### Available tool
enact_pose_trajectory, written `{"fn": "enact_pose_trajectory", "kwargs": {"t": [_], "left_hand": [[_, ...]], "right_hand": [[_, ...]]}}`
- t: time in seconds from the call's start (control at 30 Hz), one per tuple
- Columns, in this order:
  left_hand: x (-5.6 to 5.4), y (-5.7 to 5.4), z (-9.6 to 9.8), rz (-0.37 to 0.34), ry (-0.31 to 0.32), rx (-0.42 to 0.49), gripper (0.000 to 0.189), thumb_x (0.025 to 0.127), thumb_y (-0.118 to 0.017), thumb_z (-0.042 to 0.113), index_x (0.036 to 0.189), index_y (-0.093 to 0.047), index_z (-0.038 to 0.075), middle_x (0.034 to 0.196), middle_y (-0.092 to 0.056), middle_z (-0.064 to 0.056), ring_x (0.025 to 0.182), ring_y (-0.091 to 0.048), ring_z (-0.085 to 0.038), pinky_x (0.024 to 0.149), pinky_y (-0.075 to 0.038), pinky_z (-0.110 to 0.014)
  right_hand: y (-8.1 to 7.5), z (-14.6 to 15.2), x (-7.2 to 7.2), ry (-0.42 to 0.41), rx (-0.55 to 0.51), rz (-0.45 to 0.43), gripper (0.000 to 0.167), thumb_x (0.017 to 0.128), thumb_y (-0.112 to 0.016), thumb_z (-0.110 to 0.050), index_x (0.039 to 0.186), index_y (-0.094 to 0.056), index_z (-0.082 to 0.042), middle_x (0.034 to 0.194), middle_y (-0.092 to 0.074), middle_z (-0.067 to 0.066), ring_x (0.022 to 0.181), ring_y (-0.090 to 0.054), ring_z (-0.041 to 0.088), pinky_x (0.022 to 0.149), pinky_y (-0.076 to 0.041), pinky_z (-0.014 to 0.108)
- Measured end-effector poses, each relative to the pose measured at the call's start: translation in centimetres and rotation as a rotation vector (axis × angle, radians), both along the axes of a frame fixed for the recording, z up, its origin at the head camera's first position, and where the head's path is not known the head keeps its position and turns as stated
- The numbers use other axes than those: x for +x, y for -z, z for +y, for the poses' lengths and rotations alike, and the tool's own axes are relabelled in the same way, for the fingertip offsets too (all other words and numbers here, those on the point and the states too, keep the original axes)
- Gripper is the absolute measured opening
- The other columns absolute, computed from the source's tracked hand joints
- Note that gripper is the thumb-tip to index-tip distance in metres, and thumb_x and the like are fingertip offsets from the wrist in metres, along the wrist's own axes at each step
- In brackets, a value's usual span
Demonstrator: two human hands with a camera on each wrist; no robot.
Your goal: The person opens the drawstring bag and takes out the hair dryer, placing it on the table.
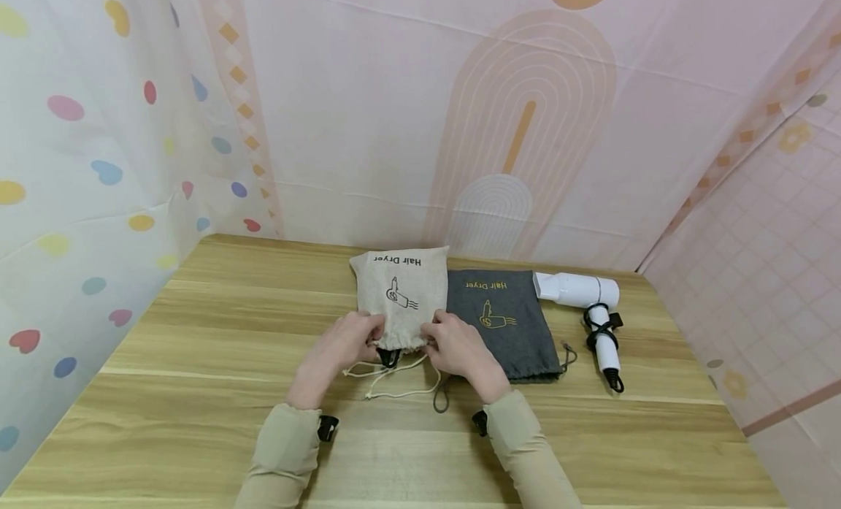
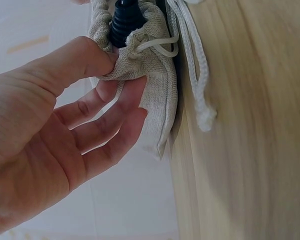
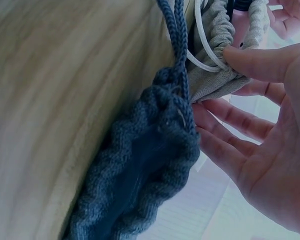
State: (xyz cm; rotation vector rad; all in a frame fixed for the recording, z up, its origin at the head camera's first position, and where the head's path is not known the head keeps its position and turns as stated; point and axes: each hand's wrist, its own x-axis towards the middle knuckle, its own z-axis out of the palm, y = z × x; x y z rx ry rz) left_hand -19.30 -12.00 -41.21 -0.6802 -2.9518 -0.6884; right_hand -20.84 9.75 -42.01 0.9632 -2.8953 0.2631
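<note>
While our left hand and right hand pinch the mouth of the beige bag, we read "Hair Dryer" on it and on the grey bag beside it on the bench; a black ribbed piece shows inside the pinched mouth.
</note>
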Motion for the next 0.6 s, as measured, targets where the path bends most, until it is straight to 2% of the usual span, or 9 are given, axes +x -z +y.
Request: {"fn": "enact_pose_trajectory", "kwargs": {"t": [0.3,0.5,0.6], "left_hand": [[-0.1,0.2,-0.3,0.036,0.025,0.015,0.027,0.060,-0.060,-0.010,0.071,-0.049,0.012,0.065,-0.049,0.000,0.062,-0.043,-0.012,0.055,-0.034,-0.022],[-0.2,0.4,-0.6,0.074,0.036,0.030,0.025,0.060,-0.058,-0.010,0.069,-0.048,0.011,0.063,-0.046,0.002,0.059,-0.041,-0.011,0.053,-0.032,-0.021],[-0.3,0.5,-0.7,0.066,0.038,0.029,0.024,0.061,-0.057,-0.009,0.069,-0.048,0.011,0.063,-0.044,0.002,0.059,-0.041,-0.010,0.053,-0.031,-0.020]], "right_hand": [[-0.1,0.8,0.0,0.004,-0.049,-0.033,0.014,0.087,-0.063,-0.011,0.098,-0.067,-0.019,0.089,-0.055,0.003,0.067,-0.043,0.012,0.051,-0.032,0.025],[0.0,1.6,-0.1,-0.011,-0.095,-0.040,0.007,0.085,-0.065,-0.011,0.085,-0.062,-0.017,0.082,-0.050,0.000,0.064,-0.040,0.011,0.054,-0.032,0.024],[-0.1,1.9,-0.1,-0.020,-0.113,-0.058,0.012,0.086,-0.065,-0.011,0.079,-0.057,-0.017,0.081,-0.047,0.000,0.064,-0.038,0.011,0.056,-0.030,0.025]]}}
